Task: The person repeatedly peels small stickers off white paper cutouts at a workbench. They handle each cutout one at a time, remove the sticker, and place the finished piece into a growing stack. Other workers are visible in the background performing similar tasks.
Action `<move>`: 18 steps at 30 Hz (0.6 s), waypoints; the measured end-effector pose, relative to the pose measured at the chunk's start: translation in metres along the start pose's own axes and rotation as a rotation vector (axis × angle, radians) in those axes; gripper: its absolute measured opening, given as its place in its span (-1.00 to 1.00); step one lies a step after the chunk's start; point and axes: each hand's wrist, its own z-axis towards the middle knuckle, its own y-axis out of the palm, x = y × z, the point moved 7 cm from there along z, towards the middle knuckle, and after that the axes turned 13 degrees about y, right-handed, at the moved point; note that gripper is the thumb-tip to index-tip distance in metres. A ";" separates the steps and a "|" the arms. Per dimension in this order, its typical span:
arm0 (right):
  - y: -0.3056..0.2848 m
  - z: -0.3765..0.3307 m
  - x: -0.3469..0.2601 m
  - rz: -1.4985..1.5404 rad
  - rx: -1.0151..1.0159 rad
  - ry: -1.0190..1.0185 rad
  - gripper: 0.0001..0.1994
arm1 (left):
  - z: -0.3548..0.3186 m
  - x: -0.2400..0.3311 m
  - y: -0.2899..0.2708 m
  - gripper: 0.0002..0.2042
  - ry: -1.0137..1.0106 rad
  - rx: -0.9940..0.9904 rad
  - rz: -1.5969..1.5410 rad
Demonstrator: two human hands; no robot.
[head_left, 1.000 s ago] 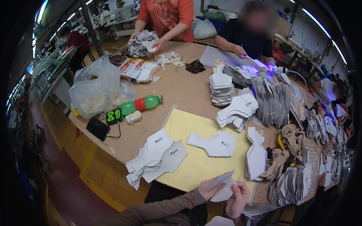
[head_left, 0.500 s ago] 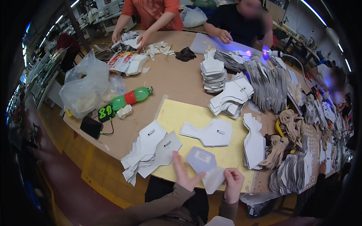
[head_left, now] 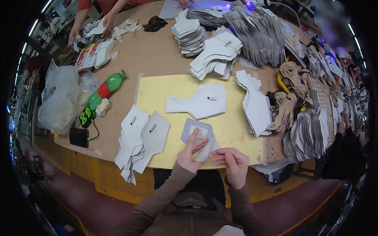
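A bluish-grey template (head_left: 188,128) with a pale rectangular patch lies on the yellow board (head_left: 153,88). A translucent white sheet (head_left: 204,152) rests over the template's near part, partly under my hands. My left hand (head_left: 189,154) is open, its fingers stretched over the template and sheet. My right hand (head_left: 235,167) is just right of the sheet, fingers loosely bent and pointing left, with no visible grip on it. White shaped pieces (head_left: 197,103) lie beyond the template. Left of my left hand is a fanned stack of white and grey pieces (head_left: 136,135).
More white piles stand right (head_left: 254,106) and beyond (head_left: 218,51), near beige bundles (head_left: 285,108). At left are a green bottle (head_left: 114,81), a phone (head_left: 79,137), a power bank (head_left: 87,117) and a plastic bag (head_left: 59,102). A co-worker's hands (head_left: 108,23) handle pieces at far left.
My left hand has moved onto the template and sheet. My right fingers, earlier pinching the sheet's edge, appear to have let go. The view has shifted, bringing the table higher in the picture.
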 end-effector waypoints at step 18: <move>-0.047 -0.003 -0.016 -0.893 0.042 -0.048 -0.72 | 0.019 0.016 -0.060 -0.64 -0.117 -0.143 0.130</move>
